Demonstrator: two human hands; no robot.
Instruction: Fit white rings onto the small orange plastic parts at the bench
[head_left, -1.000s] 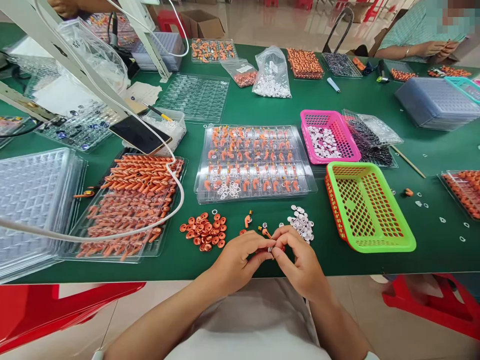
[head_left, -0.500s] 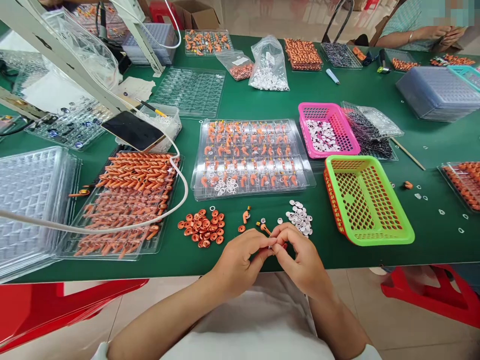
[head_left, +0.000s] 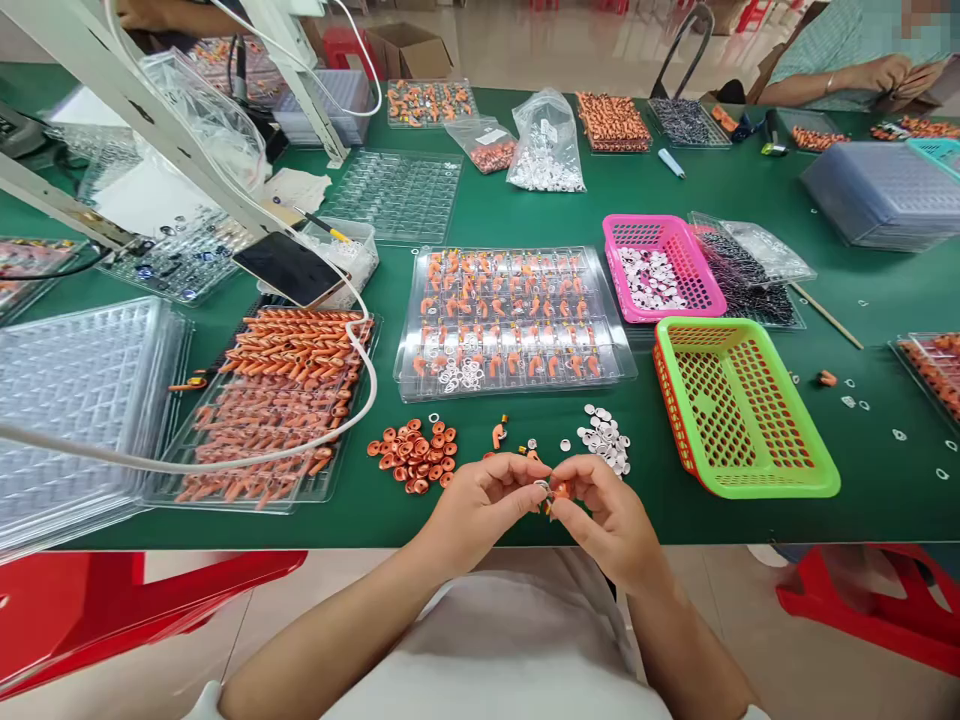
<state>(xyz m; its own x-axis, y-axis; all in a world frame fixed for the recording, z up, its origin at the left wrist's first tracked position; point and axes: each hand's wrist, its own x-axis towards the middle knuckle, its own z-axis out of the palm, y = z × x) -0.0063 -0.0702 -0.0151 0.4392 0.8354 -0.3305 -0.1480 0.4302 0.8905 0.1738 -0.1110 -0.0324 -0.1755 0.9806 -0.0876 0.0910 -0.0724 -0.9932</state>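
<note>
My left hand (head_left: 476, 512) and my right hand (head_left: 613, 520) meet near the table's front edge, fingertips almost touching. Pinched in the left fingers is a small white ring (head_left: 541, 485). The right fingers grip a small orange earpiece-like part (head_left: 562, 490); a bit of yellow shows below it. Just beyond the hands lie a loose orange curved part (head_left: 499, 434) with a yellow tip and a small round white piece (head_left: 532, 444). Orange round caps (head_left: 415, 455) form a pile to the left. White discs (head_left: 602, 438) are heaped to the right.
A clear tray (head_left: 525, 378) of orange parts lies ahead. Green (head_left: 821, 470) and pink (head_left: 611, 250) baskets stand at right. On the left, a white cable (head_left: 370, 385) loops over a tray of orange tubes (head_left: 292, 340) beside a phone (head_left: 289, 268). Another person's hands (head_left: 900, 78) are at the far right.
My fingertips have parted slightly, so the white ring and the orange part now show between them. The whole view has shifted a little.
</note>
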